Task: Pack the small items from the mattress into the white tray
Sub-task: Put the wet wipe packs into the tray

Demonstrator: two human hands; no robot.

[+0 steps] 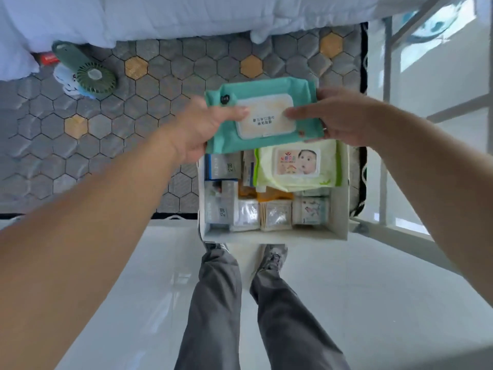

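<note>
A teal wet-wipes pack [266,89] with a cream lid is held over the far end of the white tray [274,235]. My left hand [202,129] grips its left edge, thumb on top by the lid. My right hand [344,117] grips its right edge, a finger lying on the lid. In the tray lie a pale green baby-wipes pack [296,166], grey-blue boxes [222,169] on the left, and small clear packets [276,214] along the near side. A green handheld fan [90,73] lies on the mattress [106,134] at the far left.
The tray sits at the mattress's near right corner, overhanging the white floor [133,276]. A white duvet [186,14] covers the far side of the bed. A red item [49,59] and a white-blue item [65,81] lie by the fan. A white metal frame [386,89] stands to the right.
</note>
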